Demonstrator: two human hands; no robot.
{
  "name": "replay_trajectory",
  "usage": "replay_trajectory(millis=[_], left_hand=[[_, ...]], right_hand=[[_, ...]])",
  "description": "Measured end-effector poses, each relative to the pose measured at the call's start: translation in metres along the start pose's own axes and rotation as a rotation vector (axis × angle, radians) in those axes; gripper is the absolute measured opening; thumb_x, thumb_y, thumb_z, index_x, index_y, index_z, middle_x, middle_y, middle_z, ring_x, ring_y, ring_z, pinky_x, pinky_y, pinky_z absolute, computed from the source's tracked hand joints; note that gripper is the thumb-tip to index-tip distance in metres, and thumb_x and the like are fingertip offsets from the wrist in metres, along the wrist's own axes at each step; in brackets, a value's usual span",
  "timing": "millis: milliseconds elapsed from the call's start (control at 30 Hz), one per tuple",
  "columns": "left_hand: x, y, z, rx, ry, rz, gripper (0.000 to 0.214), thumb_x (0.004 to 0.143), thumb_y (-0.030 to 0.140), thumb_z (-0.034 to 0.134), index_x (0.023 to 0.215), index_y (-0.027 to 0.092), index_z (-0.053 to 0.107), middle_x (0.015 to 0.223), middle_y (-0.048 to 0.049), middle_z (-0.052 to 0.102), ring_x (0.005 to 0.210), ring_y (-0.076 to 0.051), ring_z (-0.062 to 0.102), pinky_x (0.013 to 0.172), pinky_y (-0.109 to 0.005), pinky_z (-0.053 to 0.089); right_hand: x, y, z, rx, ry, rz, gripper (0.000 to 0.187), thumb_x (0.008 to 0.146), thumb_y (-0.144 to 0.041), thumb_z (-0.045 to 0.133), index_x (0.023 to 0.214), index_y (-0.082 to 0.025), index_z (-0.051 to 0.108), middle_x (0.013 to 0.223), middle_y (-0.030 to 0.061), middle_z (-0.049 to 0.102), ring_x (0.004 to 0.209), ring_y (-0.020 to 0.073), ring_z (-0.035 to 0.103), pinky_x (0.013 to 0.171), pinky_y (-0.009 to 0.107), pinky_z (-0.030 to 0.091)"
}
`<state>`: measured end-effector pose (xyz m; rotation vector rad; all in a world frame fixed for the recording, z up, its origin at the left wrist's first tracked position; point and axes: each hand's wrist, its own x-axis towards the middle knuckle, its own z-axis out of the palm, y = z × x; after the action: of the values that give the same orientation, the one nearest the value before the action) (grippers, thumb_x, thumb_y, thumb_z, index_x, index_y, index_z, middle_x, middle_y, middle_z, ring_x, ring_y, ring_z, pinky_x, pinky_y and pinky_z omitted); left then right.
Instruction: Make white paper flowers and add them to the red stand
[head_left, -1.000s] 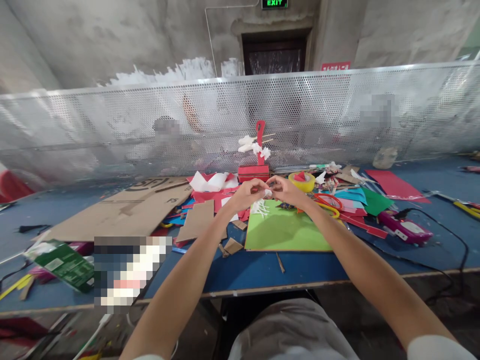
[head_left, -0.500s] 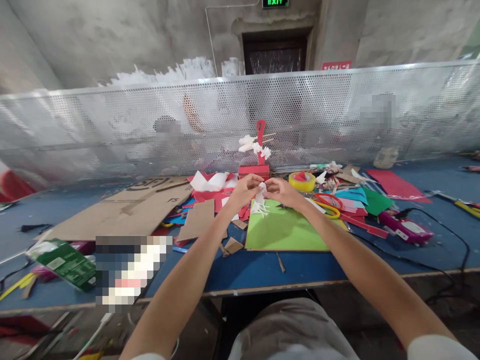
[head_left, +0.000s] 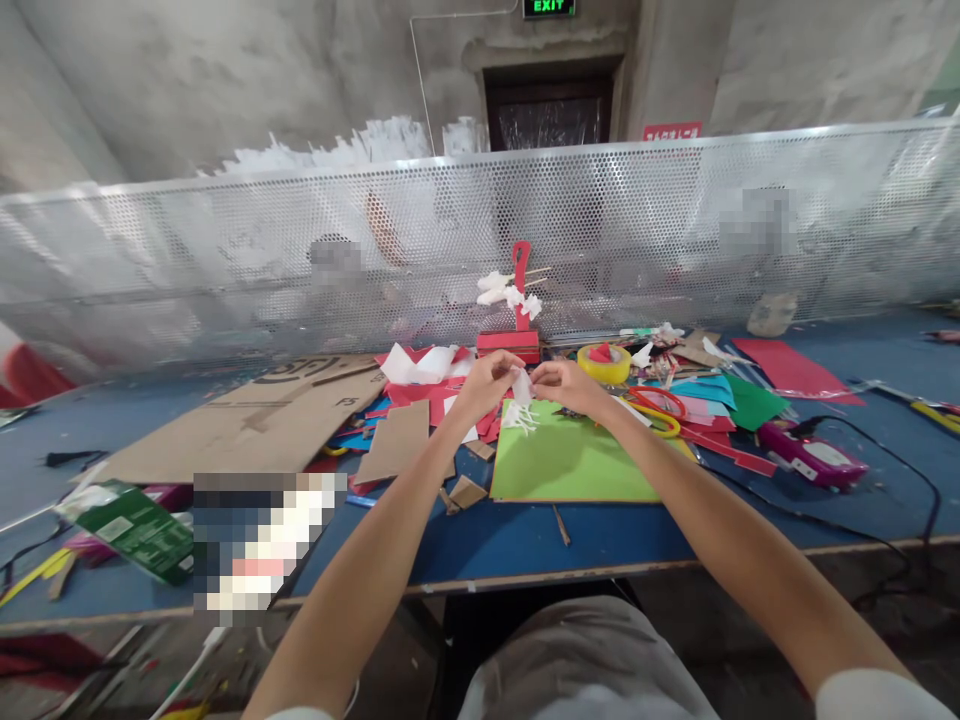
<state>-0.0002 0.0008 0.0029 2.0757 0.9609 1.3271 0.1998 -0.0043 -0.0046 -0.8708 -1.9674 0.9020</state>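
Left hand [head_left: 486, 383] and right hand [head_left: 564, 383] pinching white paper scrap [head_left: 521, 385] between fingertips, green sheet [head_left: 570, 462] at six o'clock, tape roll [head_left: 604, 364] at two o'clock

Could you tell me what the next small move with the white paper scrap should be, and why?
Probably lower the white paper scrap onto the green sheet: the left hand and right hand pinch it in the air above that sheet's far edge, beside the white cut strips.

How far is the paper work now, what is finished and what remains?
Done, it seems: the red stand at the back already carries white tufts. In hand: left hand and right hand pinch a white paper piece. Left, probably: white strips lie loose on the green sheet.
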Motion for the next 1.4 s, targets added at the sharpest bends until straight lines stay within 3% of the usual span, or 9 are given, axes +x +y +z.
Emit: replay_trajectory(millis=[400, 600, 867, 1200, 1400], left_hand=[[-0.0014, 0.0075, 0.0005, 0.030, 0.030, -0.013, 0.011, 0.083, 0.019, 0.059, 0.093, 0.016, 0.062, 0.086, -0.0042, 0.068, 0.079, -0.015, 0.064, 0.075, -0.028, 0.050], [-0.0024, 0.0070, 0.0006, 0.026, 0.007, 0.006, 0.009, 0.082, 0.018, 0.060, 0.090, 0.016, 0.059, 0.084, -0.0034, 0.066, 0.076, -0.014, 0.063, 0.070, -0.026, 0.048], [-0.0019, 0.0087, 0.0016, 0.011, -0.004, 0.003, 0.009, 0.084, 0.023, 0.060, 0.089, 0.016, 0.059, 0.081, -0.0029, 0.066, 0.075, -0.014, 0.063, 0.071, -0.027, 0.049], [-0.0022, 0.0019, -0.0032, -0.277, -0.046, -0.116, 0.024, 0.078, 0.031, 0.071, 0.091, 0.015, 0.060, 0.082, -0.0028, 0.065, 0.076, -0.013, 0.063, 0.074, -0.029, 0.052], [-0.0010, 0.0024, -0.0031, -0.178, -0.015, -0.089, 0.021, 0.079, 0.031, 0.070, 0.089, 0.015, 0.060, 0.079, -0.0024, 0.065, 0.074, -0.014, 0.063, 0.070, -0.027, 0.050]], right_hand=[[-0.0017, -0.0041, 0.0014, -0.015, -0.064, -0.029, 0.024, 0.076, -0.035, 0.071, 0.093, -0.017, 0.068, 0.089, 0.0063, 0.074, 0.085, 0.0205, 0.070, 0.073, 0.030, 0.052], [-0.0041, -0.0087, 0.0022, -0.005, -0.110, -0.024, 0.031, 0.085, -0.045, 0.061, 0.098, -0.018, 0.068, 0.084, 0.0062, 0.072, 0.076, 0.0183, 0.067, 0.061, 0.026, 0.049], [-0.0027, -0.0046, 0.0012, -0.061, -0.071, -0.004, 0.027, 0.081, -0.043, 0.064, 0.085, -0.016, 0.065, 0.073, 0.0030, 0.068, 0.063, 0.0144, 0.061, 0.056, 0.024, 0.045], [-0.0004, -0.0043, -0.0008, -0.042, -0.133, 0.042, 0.017, 0.086, -0.030, 0.059, 0.095, -0.018, 0.068, 0.078, 0.0035, 0.068, 0.073, 0.0150, 0.064, 0.054, 0.020, 0.048], [-0.0019, -0.0077, -0.0009, 0.012, -0.075, 0.067, 0.026, 0.091, -0.043, 0.055, 0.097, -0.019, 0.066, 0.090, 0.0065, 0.070, 0.083, 0.0183, 0.065, 0.057, 0.023, 0.051]])
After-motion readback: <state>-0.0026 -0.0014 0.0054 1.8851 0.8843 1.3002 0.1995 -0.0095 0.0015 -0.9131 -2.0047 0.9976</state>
